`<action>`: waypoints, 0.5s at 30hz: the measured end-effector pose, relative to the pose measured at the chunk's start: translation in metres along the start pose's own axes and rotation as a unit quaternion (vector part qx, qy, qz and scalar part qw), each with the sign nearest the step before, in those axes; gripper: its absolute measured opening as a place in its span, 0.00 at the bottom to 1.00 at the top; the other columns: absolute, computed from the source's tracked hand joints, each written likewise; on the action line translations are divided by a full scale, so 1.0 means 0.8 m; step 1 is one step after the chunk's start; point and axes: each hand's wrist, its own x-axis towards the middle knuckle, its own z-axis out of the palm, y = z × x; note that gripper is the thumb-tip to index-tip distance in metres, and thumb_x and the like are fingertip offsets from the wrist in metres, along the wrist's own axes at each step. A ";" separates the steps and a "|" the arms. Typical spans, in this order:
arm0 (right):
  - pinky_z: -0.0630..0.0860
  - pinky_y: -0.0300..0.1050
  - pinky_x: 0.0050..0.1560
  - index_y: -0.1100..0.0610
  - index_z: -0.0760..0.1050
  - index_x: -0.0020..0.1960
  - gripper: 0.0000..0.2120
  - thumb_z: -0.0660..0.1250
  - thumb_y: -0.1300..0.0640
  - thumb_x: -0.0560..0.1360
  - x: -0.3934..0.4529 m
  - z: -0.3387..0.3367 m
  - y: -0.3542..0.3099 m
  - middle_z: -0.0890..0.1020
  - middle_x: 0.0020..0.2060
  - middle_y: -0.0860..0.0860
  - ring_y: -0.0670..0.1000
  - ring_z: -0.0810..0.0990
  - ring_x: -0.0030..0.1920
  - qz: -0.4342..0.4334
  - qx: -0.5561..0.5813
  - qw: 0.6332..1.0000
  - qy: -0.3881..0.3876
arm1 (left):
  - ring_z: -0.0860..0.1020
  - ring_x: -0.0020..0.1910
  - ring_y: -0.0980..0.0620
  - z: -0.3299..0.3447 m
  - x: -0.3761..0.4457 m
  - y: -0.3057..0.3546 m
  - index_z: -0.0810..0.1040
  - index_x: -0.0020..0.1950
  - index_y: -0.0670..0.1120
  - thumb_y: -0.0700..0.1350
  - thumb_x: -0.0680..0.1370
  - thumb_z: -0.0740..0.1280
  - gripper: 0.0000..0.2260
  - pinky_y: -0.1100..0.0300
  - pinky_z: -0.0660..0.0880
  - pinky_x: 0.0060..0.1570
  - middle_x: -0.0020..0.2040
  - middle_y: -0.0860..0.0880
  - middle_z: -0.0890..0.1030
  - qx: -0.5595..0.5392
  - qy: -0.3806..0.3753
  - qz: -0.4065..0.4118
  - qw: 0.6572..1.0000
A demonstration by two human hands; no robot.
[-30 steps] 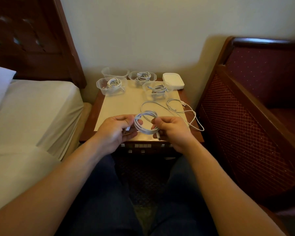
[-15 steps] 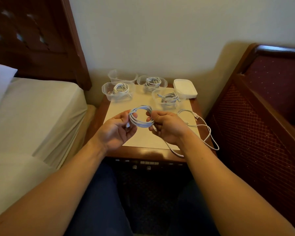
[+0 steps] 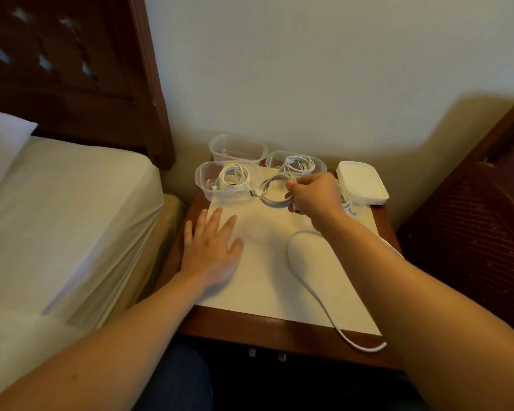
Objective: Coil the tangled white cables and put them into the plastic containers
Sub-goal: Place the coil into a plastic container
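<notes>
Bed (image 3: 57, 218) far left of everything, pillow (image 3: 0, 137) at its head. Left hand (image 3: 211, 247) flat on the white mat (image 3: 264, 262) on the desk (image 3: 250, 330), fingers straight and spread, released, holding nothing; it sits left of and nearer than the right grip. Past the left hand, front-left tub (image 3: 204, 182) with a coiled cable (image 3: 232, 180) inside. Behind that, back-left tub (image 3: 238, 148), looks empty. Right hand (image 3: 315, 194) reaches forward, grip clenched on a coil (image 3: 272, 192) of white cable, thumb and fingers pinching its right side; the coil hangs out left of the grip, above the mat, its left edge just beside the front-left tub, plug end near that tub's wall. Just past the grip, back-right tub (image 3: 321, 164) with another coiled cable (image 3: 298, 164). Right of the grip, white lid (image 3: 362, 185), closed on something or stacked, cannot tell. A fourth tub is mostly hidden behind the right hand. Loose cable (image 3: 309, 286) lies on the mat nearer than the grip, passing under the right forearm and looping over the desk's near edge.
</notes>
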 end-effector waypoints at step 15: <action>0.85 0.55 0.40 0.58 0.83 0.43 0.10 0.71 0.52 0.78 0.170 0.110 -0.072 0.85 0.34 0.53 0.52 0.85 0.31 -0.064 0.012 0.998 0.019 | 0.33 0.80 0.40 0.023 0.021 -0.008 0.36 0.80 0.63 0.76 0.75 0.36 0.37 0.33 0.35 0.75 0.82 0.50 0.33 0.114 -0.051 -0.010 0.992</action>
